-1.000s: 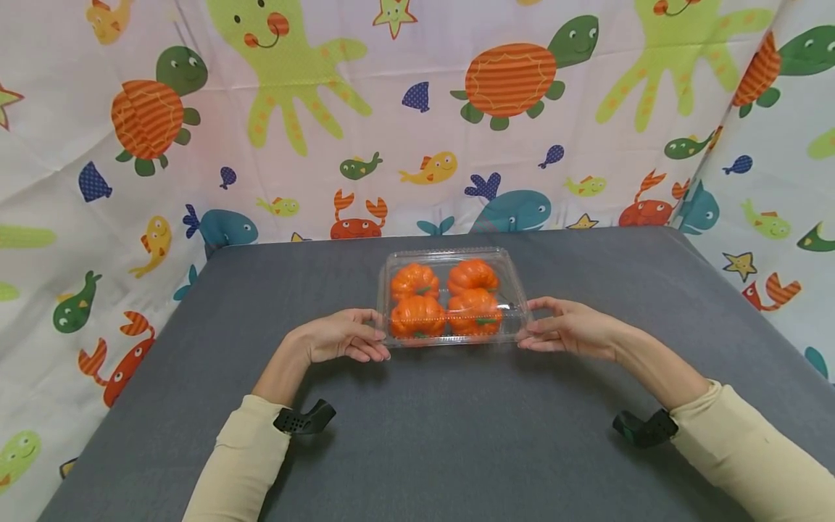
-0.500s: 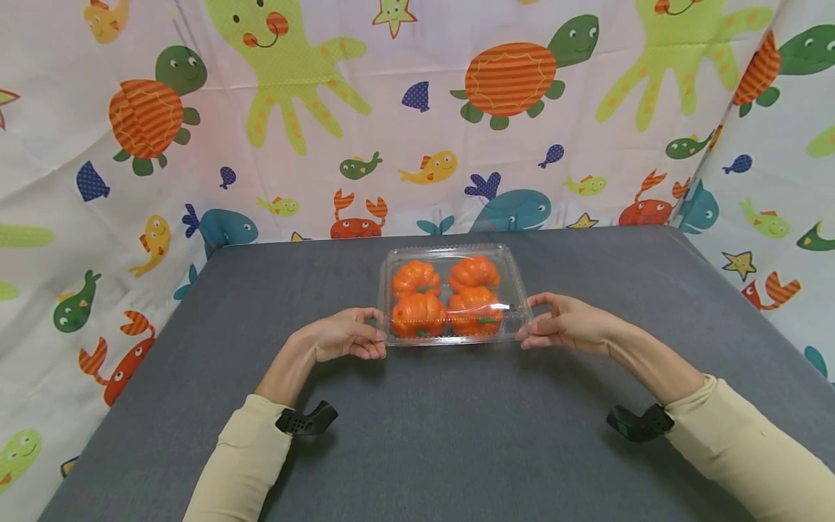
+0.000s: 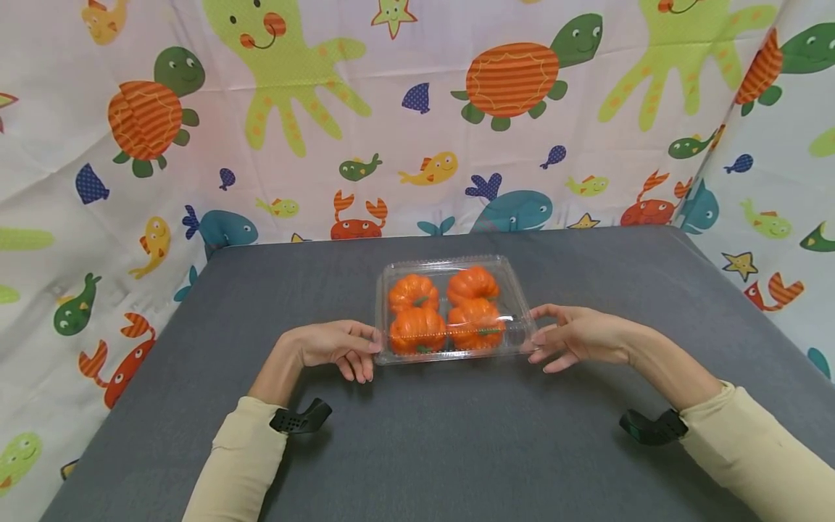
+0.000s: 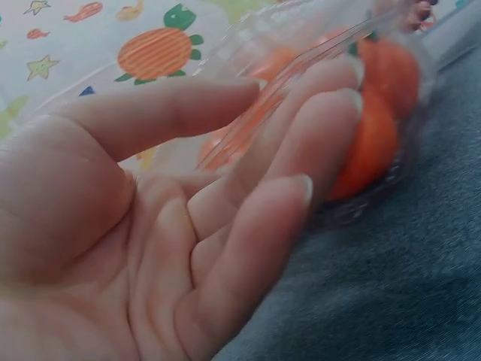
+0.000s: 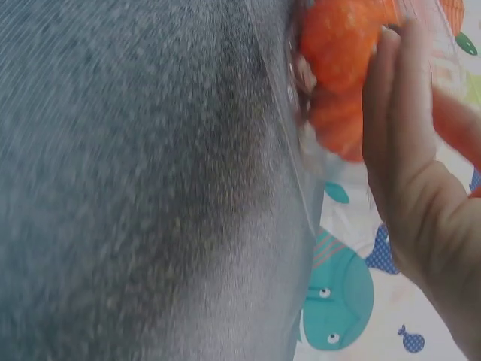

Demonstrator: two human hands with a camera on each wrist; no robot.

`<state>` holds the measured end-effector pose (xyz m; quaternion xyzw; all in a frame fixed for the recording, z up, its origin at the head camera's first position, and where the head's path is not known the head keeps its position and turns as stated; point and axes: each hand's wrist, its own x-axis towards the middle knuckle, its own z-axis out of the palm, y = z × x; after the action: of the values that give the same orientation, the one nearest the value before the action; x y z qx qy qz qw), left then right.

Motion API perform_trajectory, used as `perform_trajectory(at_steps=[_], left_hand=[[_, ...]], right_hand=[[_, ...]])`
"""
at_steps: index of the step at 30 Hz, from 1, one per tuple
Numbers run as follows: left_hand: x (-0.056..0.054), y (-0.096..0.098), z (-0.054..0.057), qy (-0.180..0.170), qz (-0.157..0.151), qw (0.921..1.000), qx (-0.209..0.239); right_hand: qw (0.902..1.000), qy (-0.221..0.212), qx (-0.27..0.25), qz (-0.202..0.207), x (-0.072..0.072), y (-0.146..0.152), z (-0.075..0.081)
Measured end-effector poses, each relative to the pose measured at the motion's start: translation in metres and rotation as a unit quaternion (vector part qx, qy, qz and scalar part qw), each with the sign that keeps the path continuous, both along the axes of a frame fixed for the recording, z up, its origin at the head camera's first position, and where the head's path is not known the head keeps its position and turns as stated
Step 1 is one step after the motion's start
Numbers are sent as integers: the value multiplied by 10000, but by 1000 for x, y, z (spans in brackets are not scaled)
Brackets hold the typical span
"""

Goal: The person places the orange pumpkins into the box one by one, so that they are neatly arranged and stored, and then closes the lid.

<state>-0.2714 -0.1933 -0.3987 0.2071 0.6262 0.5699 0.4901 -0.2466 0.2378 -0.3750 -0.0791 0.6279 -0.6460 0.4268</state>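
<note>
In the head view, a clear plastic clamshell container (image 3: 442, 264) sits low over the middle of the grey table, with several small orange pumpkins (image 3: 417, 330) inside. At its near left corner my left hand (image 3: 333, 348) pinches the rim between thumb and index finger, the other fingers hanging loosely below. My right hand (image 3: 583, 337) is at the right side, thumb and fingers spread, fingertips by the near right corner. The left wrist view shows the rim running between my thumb (image 4: 188, 113) and fingers. Straight fingers (image 5: 398, 113) lie beside the container in the right wrist view.
The grey cloth-covered table (image 3: 424, 449) extends around the container on all sides. A white curtain (image 3: 300, 188) printed with sea animals stands behind it and along both sides. A black wrist camera strap (image 3: 303, 418) is on each forearm.
The container rose slightly, then came down and a little nearer to me, both hands moving with it. The right hand's fingers have loosened and spread away from the container's side.
</note>
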Motion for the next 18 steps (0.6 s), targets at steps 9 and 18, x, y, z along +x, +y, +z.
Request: perform_trajectory(at_steps=[9,18], left_hand=[[-1,-8,-2,-35,-525,9983,267],[-1,-10,-5,243,-259,9994,3]], right_hand=[[9974,-184,-216,668,6,8,2],[9991,214,11,365,3,11,-3]])
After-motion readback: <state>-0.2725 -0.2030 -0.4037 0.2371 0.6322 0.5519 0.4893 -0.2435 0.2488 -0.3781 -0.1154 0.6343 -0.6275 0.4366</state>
